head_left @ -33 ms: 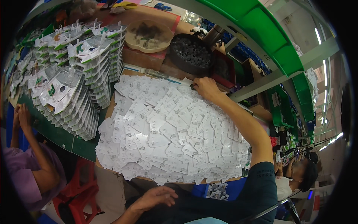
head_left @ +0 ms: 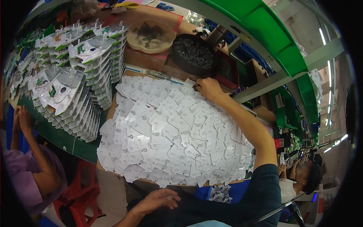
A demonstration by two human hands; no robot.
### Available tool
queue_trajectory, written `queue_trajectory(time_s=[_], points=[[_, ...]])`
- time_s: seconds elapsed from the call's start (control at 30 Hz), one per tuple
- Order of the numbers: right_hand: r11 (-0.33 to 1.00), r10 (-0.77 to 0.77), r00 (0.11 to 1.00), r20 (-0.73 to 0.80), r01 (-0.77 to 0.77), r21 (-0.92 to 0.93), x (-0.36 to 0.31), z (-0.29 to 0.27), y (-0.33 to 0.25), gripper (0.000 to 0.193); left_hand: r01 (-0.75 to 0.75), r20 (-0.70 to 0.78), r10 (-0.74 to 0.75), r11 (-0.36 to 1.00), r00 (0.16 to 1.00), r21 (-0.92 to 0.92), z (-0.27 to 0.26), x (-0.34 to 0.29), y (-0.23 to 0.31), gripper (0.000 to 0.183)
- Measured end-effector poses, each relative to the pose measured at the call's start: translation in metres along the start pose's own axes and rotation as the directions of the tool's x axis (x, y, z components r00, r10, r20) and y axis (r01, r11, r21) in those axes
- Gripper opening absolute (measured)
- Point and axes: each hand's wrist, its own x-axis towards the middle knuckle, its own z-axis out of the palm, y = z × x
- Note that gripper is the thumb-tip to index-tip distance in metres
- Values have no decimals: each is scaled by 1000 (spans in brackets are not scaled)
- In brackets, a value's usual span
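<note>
A broad layer of overlapping flat white plastic parts [head_left: 166, 132], each with small clear pegs, covers the work surface before me. Beyond its far right edge, my right hand [head_left: 209, 89] rests with the fingers curled down. A small dark bit shows at its fingertips, too hidden to name. My left hand [head_left: 158, 200] hovers over my lap, below the near edge of the parts; its fingers are loosely apart and hold nothing. Close past my right hand stands a round black tray [head_left: 184, 68] of small dark grey pieces.
Tall stacks of white-and-green housings [head_left: 62, 90] stand on the left. A cream dish [head_left: 132, 42] and a red bin [head_left: 235, 77] sit at the back. Green shelving [head_left: 280, 38] overhangs the right. Another person's hands [head_left: 23, 117] are at far left, near red stools [head_left: 81, 193].
</note>
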Motion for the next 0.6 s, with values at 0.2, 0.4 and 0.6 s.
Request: queue_trajectory(time_s=[0.2, 0.4, 0.6], points=[[1000, 26, 999, -18, -26, 12, 0, -4, -4, 19, 49, -74, -44, 997, 996, 54, 2, 1, -1, 29], [998, 29, 999, -17, -30, -51, 0, -2, -7, 21, 28, -85, -14, 986, 996, 166, 2, -4, -7, 30], [994, 98, 989, -108, -92, 54, -16, -25, -12, 23, 47, -63, -34, 975, 997, 219, 9, -11, -10, 29]])
